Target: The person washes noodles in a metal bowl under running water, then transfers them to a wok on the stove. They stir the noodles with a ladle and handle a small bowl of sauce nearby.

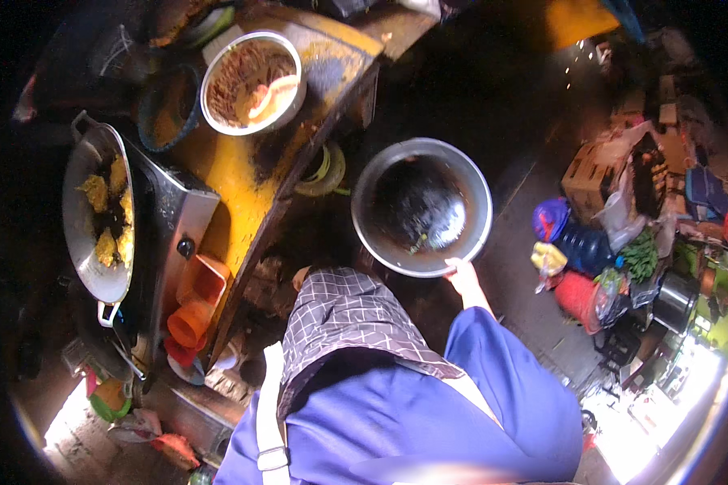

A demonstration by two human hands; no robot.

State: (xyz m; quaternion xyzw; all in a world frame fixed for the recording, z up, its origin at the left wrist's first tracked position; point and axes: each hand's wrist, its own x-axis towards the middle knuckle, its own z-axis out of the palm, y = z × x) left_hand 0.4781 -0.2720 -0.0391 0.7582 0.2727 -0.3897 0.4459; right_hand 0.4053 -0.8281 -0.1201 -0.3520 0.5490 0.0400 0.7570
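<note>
My right hand (463, 279) grips the near rim of a wide, round metal basin (364, 224). The thumb lies over the rim. Inside, the basin is dark and wet-looking, with a small green scrap (420, 244) near its lower side. Whether liquid stands in it, I cannot tell. It is held out in front of my checked apron (346, 309), over the dark floor. My left hand is out of view. A small shape at the apron's upper left edge shows too little to tell what it is.
Left, a wok (76, 212) with yellow fried pieces (105, 247) sits on a steel gas stove (185, 212). On the yellow table (233, 176) stands a metal pot (297, 109) with brownish contents. Orange plastic containers (188, 327) are beside the stove. Cardboard boxes (585, 176) and greens (640, 254) crowd the right.
</note>
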